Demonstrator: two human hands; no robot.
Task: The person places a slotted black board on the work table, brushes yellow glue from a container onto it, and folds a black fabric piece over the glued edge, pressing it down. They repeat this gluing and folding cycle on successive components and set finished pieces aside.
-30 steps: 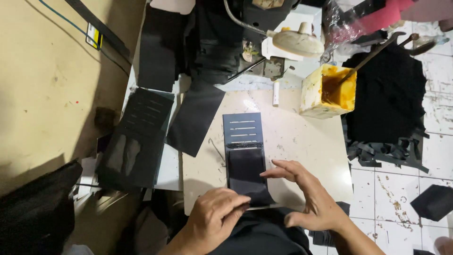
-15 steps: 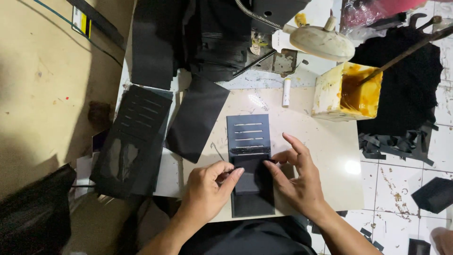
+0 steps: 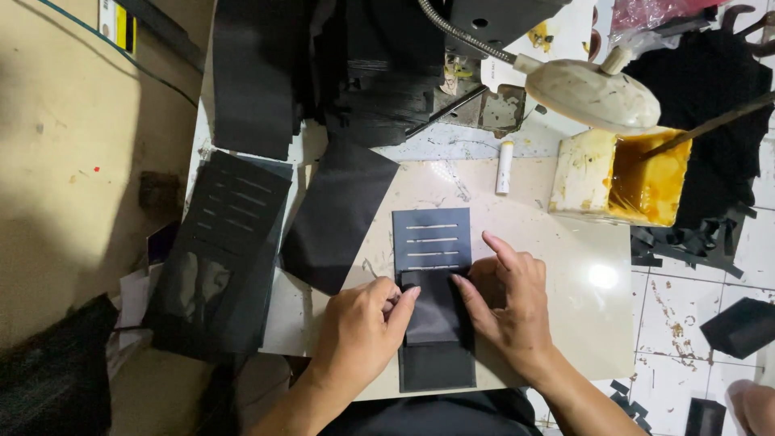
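beige tabletop (image 3: 557,274) fills the middle of the view, with white tiled floor (image 3: 686,323) to the right of the hands and a tan surface far to their left. a dark panel with pale slits (image 3: 432,242) is laid flat on the tabletop, and a smaller black piece (image 3: 432,311) is pressed onto its lower half, directly between the two hands. the left hand (image 3: 359,331) is laid flat, fingers close together, its fingertips touching the left edge of the black piece. the right hand (image 3: 508,303) is spread a little wider, its fingertips set on the right edge of the same piece; nothing is gripped by either hand. beyond the right hand a stained tub of yellow glue (image 3: 626,173) is seen with a stick in it, and a white lamp head (image 3: 593,93) hangs above that. a small white tube (image 3: 504,167) lies past the fingertips. left of the left hand, a black sheet (image 3: 335,214) and a stack of slitted panels (image 3: 222,250) are spread.
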